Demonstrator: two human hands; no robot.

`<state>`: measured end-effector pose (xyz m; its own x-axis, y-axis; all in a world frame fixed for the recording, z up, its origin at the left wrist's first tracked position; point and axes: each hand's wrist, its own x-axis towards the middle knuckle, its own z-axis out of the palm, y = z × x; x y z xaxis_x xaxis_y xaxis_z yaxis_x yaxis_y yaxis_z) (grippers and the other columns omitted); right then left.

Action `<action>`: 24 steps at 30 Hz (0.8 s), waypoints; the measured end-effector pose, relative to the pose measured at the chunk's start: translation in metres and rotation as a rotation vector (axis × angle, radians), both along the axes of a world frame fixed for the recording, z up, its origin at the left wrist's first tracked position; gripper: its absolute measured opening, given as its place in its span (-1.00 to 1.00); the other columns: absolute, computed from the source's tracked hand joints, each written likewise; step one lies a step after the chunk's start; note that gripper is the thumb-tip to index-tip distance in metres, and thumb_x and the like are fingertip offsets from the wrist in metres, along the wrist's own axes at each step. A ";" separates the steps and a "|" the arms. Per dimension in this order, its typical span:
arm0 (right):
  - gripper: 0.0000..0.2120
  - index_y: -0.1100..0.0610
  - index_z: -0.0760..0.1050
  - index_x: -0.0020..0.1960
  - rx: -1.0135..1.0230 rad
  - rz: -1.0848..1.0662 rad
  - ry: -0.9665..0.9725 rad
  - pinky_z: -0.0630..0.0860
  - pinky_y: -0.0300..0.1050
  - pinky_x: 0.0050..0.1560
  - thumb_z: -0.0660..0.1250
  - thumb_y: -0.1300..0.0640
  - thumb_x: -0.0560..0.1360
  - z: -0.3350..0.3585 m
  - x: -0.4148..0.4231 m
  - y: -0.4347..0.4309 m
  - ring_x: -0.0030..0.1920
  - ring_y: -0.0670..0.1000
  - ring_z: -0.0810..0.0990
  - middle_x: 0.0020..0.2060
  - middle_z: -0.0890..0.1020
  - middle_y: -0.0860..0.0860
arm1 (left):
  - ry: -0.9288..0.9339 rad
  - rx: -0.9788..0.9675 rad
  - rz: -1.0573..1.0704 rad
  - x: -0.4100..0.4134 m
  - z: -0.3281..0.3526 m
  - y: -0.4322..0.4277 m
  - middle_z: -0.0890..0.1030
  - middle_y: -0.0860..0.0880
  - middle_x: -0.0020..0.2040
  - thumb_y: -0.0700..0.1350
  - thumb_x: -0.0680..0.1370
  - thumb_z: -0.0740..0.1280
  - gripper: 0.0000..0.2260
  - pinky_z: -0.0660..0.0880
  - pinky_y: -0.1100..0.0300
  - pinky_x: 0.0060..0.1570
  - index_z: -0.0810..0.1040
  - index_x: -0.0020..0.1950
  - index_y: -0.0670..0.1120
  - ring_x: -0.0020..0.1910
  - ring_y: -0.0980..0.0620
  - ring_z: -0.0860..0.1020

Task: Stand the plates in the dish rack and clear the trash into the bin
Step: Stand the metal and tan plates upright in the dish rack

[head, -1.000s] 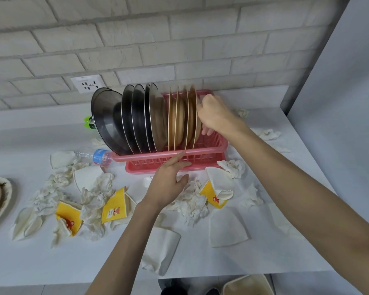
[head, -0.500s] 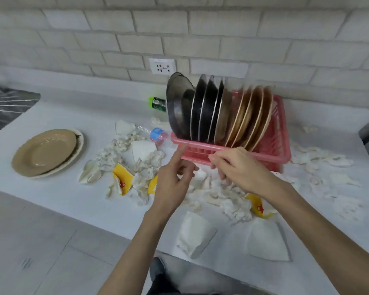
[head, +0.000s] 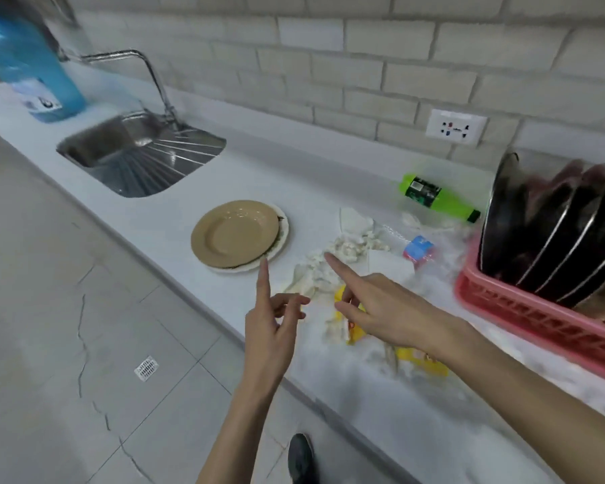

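Observation:
A tan plate (head: 236, 232) lies flat on a white patterned plate (head: 283, 235) on the counter, left of the trash. My left hand (head: 271, 319) hovers just in front of them, index finger extended, holding nothing. My right hand (head: 381, 309) reaches leftward over crumpled white tissues (head: 346, 246) and yellow wrappers (head: 355, 330), index finger extended, empty. The pink dish rack (head: 524, 312) at the right holds several upright steel and tan plates (head: 552, 232). No bin is in view.
A steel sink (head: 137, 151) with a tap sits at the far left, a blue water jug (head: 25, 64) behind it. A green bottle (head: 437, 197) and a clear bottle with a blue label (head: 418, 249) lie by the rack. A wall socket (head: 456, 127) is above. My shoe (head: 301, 459) is on the tiled floor.
Both hands left the rack and moved left toward the flat plates. The view swung left, bringing the sink into sight and pushing the rack to the right edge.

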<state>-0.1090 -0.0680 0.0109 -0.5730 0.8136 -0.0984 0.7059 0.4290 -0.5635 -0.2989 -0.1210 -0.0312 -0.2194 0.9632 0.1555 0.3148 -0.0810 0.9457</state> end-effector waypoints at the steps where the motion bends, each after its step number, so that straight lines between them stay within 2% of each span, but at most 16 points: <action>1: -0.29 -0.19 -0.28 0.56 -0.013 -0.017 0.009 0.55 0.06 -0.01 0.14 -0.09 0.61 -0.004 -0.017 0.007 -0.12 0.01 0.58 -0.12 0.62 -0.09 | 0.007 0.001 0.011 -0.019 0.001 0.005 0.71 0.12 -0.09 0.03 0.65 0.25 -0.41 0.46 0.41 -0.14 0.02 0.60 0.22 -0.16 0.10 0.67; 4: -0.26 -0.15 -0.34 0.55 -0.049 -0.092 0.056 0.56 0.10 -0.09 0.13 -0.11 0.60 -0.019 -0.063 0.033 -0.22 0.01 0.59 -0.23 0.62 -0.04 | 0.059 -0.004 0.002 -0.074 0.002 0.028 0.70 0.11 -0.09 0.27 0.57 0.12 -0.48 0.45 0.39 -0.09 0.21 0.54 0.26 -0.18 0.08 0.66; 7: -0.29 -0.15 -0.25 0.57 -0.084 -0.140 0.096 0.56 0.05 -0.08 0.15 -0.08 0.61 -0.030 -0.099 0.059 -0.22 -0.03 0.58 -0.24 0.61 -0.07 | 0.131 -0.038 -0.018 -0.126 0.002 0.057 0.69 0.11 -0.06 0.30 0.56 0.06 -0.54 0.44 0.32 -0.08 0.49 0.38 0.22 -0.14 0.06 0.65; 10: -0.36 -0.19 -0.08 0.58 -0.080 -0.158 0.142 0.56 0.01 -0.10 0.18 -0.02 0.61 -0.039 -0.125 0.082 -0.23 -0.08 0.55 -0.24 0.59 -0.08 | 0.173 -0.042 -0.042 -0.168 0.005 0.092 0.68 0.15 0.00 0.26 0.57 0.09 -0.57 0.47 0.19 -0.06 0.65 0.17 0.13 -0.08 0.08 0.63; 12: -0.35 -0.20 -0.06 0.58 -0.096 -0.187 0.129 0.56 0.02 -0.09 0.19 -0.01 0.61 -0.048 -0.137 0.096 -0.23 -0.07 0.55 -0.23 0.57 -0.06 | 0.255 -0.073 -0.041 -0.193 0.002 0.121 0.66 0.22 0.05 0.23 0.55 0.19 -0.67 0.47 0.15 -0.08 0.65 0.13 0.14 -0.02 0.14 0.61; 13: -0.33 -0.18 -0.10 0.58 -0.121 -0.211 0.107 0.56 0.03 -0.08 0.19 -0.03 0.60 -0.053 -0.143 0.102 -0.22 -0.05 0.55 -0.22 0.58 -0.04 | 0.315 -0.103 -0.043 -0.206 -0.001 0.137 0.65 0.24 0.06 0.20 0.55 0.24 -0.70 0.48 0.14 -0.09 0.61 0.20 0.17 -0.01 0.17 0.60; 14: -0.30 -0.15 -0.17 0.59 -0.148 -0.239 0.077 0.56 0.06 -0.08 0.18 -0.05 0.60 -0.059 -0.149 0.109 -0.22 -0.02 0.56 -0.22 0.59 -0.01 | 0.381 -0.140 -0.052 -0.219 -0.006 0.155 0.64 0.26 0.05 0.17 0.55 0.30 -0.67 0.50 0.12 -0.09 0.53 0.31 0.20 -0.01 0.19 0.59; 16: -0.24 -0.08 -0.27 0.58 -0.198 -0.301 0.028 0.56 0.08 -0.12 0.17 -0.10 0.60 -0.068 -0.159 0.118 -0.24 0.03 0.57 -0.24 0.59 0.05 | 0.524 -0.205 -0.081 -0.241 -0.016 0.186 0.61 0.27 0.08 0.11 0.56 0.35 -0.48 0.53 0.09 -0.08 0.28 0.49 0.24 0.01 0.21 0.57; 18: -0.24 -0.06 -0.28 0.58 -0.235 -0.347 0.016 0.55 0.07 -0.19 0.17 -0.08 0.60 -0.076 -0.167 0.125 -0.26 0.05 0.57 -0.26 0.58 0.07 | 0.628 -0.273 -0.102 -0.260 -0.027 0.216 0.58 0.25 0.15 0.08 0.55 0.36 -0.37 0.53 0.06 -0.02 0.15 0.55 0.21 0.07 0.16 0.56; 21: -0.28 -0.13 -0.16 0.59 -0.257 -0.359 0.032 0.54 0.07 -0.18 0.20 -0.03 0.60 -0.082 -0.177 0.133 -0.28 0.04 0.56 -0.29 0.57 0.06 | 0.754 -0.327 -0.154 -0.283 -0.043 0.255 0.54 0.14 0.28 0.06 0.53 0.37 -0.35 0.53 0.03 0.03 0.18 0.56 0.14 0.16 0.06 0.53; 24: -0.32 -0.10 -0.09 0.59 -0.267 -0.381 0.049 0.49 -0.05 -0.27 0.21 -0.01 0.60 -0.086 -0.184 0.142 -0.33 -0.02 0.51 -0.35 0.52 0.00 | 0.853 -0.364 -0.188 -0.295 -0.056 0.286 0.47 0.03 0.37 0.04 0.52 0.38 -0.41 0.51 -0.01 0.12 0.29 0.52 0.06 0.28 -0.02 0.48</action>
